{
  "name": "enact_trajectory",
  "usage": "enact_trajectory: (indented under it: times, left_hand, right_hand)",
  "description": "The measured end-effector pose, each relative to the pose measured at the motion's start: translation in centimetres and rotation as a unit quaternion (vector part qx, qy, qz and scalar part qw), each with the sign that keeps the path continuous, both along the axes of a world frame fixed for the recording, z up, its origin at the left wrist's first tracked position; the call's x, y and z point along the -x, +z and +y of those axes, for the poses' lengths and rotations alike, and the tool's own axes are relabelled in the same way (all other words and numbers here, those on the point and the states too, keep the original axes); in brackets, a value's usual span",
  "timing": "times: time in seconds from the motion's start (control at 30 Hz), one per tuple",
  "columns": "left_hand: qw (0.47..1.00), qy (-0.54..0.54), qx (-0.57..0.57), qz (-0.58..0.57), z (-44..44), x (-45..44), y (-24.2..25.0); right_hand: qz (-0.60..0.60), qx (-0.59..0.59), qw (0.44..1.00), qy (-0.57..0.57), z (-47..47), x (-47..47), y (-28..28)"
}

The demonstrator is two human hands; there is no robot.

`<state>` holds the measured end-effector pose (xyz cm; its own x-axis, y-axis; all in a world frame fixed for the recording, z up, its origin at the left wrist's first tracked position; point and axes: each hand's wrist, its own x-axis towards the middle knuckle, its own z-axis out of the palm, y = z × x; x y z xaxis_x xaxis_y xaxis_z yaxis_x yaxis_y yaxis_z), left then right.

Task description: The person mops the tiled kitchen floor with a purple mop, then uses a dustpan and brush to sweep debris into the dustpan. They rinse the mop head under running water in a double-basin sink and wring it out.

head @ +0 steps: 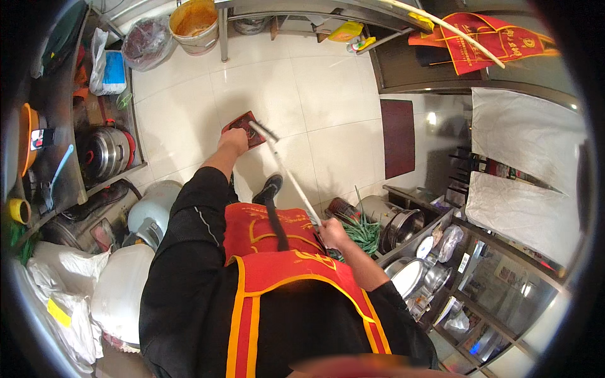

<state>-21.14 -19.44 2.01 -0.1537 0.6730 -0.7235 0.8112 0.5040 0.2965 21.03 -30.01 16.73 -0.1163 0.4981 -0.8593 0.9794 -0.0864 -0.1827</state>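
My left hand (234, 141) grips a red dustpan (254, 137) low over the tiled floor, and dark bits lie in the pan. Its handle is hidden by my fingers. In my right hand (333, 233), near my apron, is the upper end of a long white pole (294, 182). The pole slopes down to a narrow crosswise head (264, 132) at the dustpan's right edge. Whether that head is a broom or a squeegee, I cannot tell. A red apron (274, 231) with yellow trim hangs in front of me.
Pale tiles (264, 80) spread ahead, with a dark red mat (397, 138) to the right. At left stand a shelf with a steel pot (105, 153) and a gas cylinder (153, 212). A stained bucket (194, 28) is at the back. Spring onions (361, 234) lie by my right arm.
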Motion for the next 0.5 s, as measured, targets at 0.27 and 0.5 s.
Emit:
enact_trajectory:
  times: [0.27, 0.5]
  left_hand:
    - [1.0, 0.0, -0.007, -0.004, -1.8, -0.2, -0.3]
    - [0.999, 0.015, -0.009, 0.029, -8.3, -0.4, 1.1]
  right_hand:
    - [0.024, -0.092, 0.993, -0.063, -1.9, -4.0, 4.8]
    - [0.062, -0.166, 0.977, 0.117, 6.4, -6.9, -0.2]
